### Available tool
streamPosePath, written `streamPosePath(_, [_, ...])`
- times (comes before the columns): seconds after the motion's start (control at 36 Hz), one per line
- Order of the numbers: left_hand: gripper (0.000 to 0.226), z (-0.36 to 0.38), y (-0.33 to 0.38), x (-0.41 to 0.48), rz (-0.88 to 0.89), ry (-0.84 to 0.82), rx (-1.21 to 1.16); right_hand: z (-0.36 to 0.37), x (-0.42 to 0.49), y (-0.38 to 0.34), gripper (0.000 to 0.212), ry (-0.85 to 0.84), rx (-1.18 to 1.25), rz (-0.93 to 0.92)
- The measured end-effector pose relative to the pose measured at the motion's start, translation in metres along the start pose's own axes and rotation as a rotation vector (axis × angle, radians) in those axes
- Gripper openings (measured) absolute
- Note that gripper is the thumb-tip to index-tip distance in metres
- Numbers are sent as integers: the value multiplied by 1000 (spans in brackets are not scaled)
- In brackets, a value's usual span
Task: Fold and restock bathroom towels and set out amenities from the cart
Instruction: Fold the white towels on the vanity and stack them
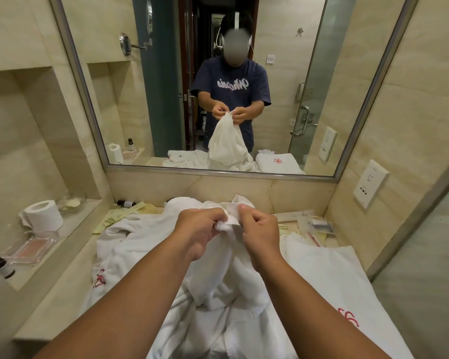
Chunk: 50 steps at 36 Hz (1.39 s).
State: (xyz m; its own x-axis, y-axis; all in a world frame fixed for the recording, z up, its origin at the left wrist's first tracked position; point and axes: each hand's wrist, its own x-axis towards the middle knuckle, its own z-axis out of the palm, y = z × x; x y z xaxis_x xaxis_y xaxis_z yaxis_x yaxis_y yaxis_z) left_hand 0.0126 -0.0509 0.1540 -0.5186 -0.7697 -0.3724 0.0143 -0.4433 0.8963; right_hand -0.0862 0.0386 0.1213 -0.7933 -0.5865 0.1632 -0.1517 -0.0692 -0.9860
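Towel [214, 281] pinched by L hand [201, 230] & R hand [261, 233]; folded towel [322, 275] beside, toilet roll [46, 213] left

White terry cloth in the towel [228, 268], nubbly and matt, with a flatter woven band at the hem. Same looped cloth in the folded towel [329, 275], stitched with red thread. Polished beige stone for the counter [70, 281], faintly glossy. Brushed metal along the mirror frame [218, 171]. Soft matt paper on the toilet roll [46, 215]. Clear, glossy tray [31, 246], glass or plastic, hard to tell. Dark shiny bottle [0, 265]. Smooth white plastic on the socket plate [371, 183].
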Motion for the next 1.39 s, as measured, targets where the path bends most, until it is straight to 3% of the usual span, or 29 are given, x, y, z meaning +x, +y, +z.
streamPosePath(0.17, [8,3,2,-4,17,-40,-9,1,-8,-1,31,-101,-141,-223])
streamPosePath(0.39, [9,-3,11,-5,-30,-85,-108,-6,-4,5,17,-247,-159,-262])
streamPosePath(0.47, [13,-1,13,-8,-49,-89,-117,-7,-4,3,28,-306,-153,-197])
streamPosePath(0.53, [15,1,14,-12,-58,-121,-107,-6,-4,1,35,-276,-162,-194])
streamPosePath(0.64, [24,6,15,-18,-30,-162,-92,-4,-6,-3,25,-187,-183,-224])
streamPosePath(0.78, [8,10,16,-17,-20,-195,-86,-2,-8,-7,21,-191,-165,-210])
streamPosePath(0.97, [11,13,16,-10,14,-173,-11,0,-3,-5,10,-138,-213,-215])
streamPosePath(1.06, [9,11,16,-9,45,-224,34,0,1,-3,15,-114,-227,-221])
streamPosePath(1.14, [9,8,17,-5,65,-238,106,-3,10,-2,14,-58,-165,-175])
streamPosePath(1.19, [12,3,18,4,77,-156,176,-7,18,-5,18,-40,-72,-103])
streamPosePath(1.28, [12,-7,21,18,219,-10,507,-15,29,-13,23,-71,56,31])
streamPosePath(1.39, [28,-12,27,20,326,-148,867,-26,36,-38,27,-218,244,158])
